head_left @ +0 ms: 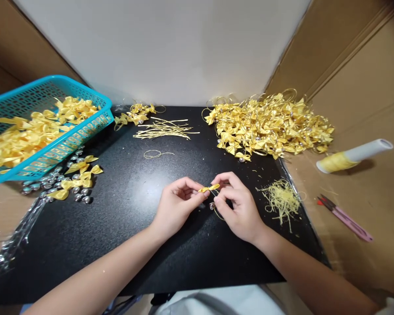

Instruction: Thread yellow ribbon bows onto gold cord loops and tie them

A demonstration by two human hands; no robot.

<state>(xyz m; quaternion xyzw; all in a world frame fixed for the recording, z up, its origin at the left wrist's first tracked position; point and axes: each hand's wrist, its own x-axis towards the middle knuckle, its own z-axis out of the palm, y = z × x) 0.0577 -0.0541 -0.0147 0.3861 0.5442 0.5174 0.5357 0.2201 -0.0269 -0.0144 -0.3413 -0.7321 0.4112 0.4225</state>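
Note:
My left hand (179,203) and my right hand (238,205) meet over the middle of a black mat (134,245). Both pinch a small yellow ribbon bow (209,188) between their fingertips. A thin gold cord loop and a small silver bell (212,205) hang beneath the bow, by my right fingers. Both hands are closed in a pinch.
A blue basket (68,140) of yellow bows stands at the left, with loose bows and silver bells (52,181) beside it. A big pile of finished bows (269,124) lies at the back right. Cut gold cords (164,129), yellow trimmings (282,199), a thread spool (351,156) and pink snips (346,218) lie around.

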